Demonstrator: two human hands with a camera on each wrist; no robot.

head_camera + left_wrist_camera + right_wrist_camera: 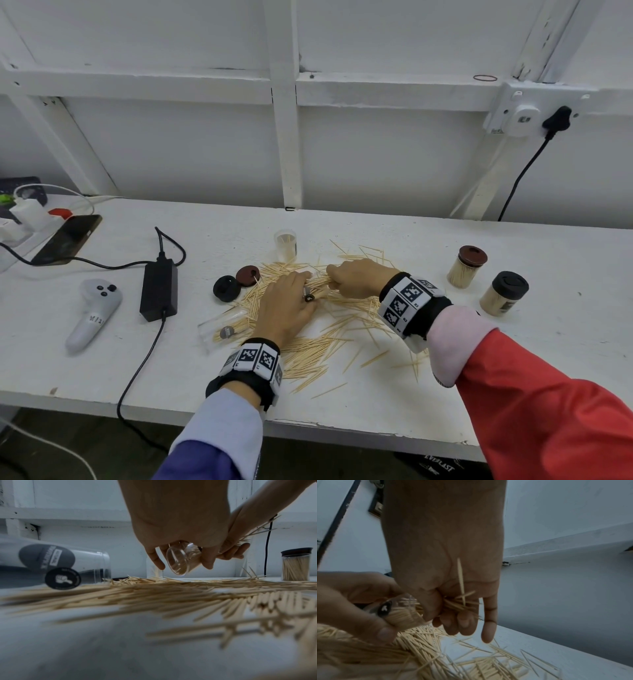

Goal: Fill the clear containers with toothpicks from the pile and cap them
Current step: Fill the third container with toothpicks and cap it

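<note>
Hands: left (pixel 289 301) holds container (pixel 181 559), right (pixel 356 279) grips toothpicks (pixel 458 604) mid-table.

I see toothpicks (pixel 308 356): pale bare wood, matt. Held container (pixel 180 559) in my view: clear glossy plastic, smooth. Caps (pixel 226 288): dark matt plastic. Tabletop (pixel 513 342): white painted, matt, chipped at front edge. Power brick (pixel 159 289): black matt plastic. Controller (pixel 94 313): smooth grey plastic. Sleeves (pixel 548 411): cloth.
</note>
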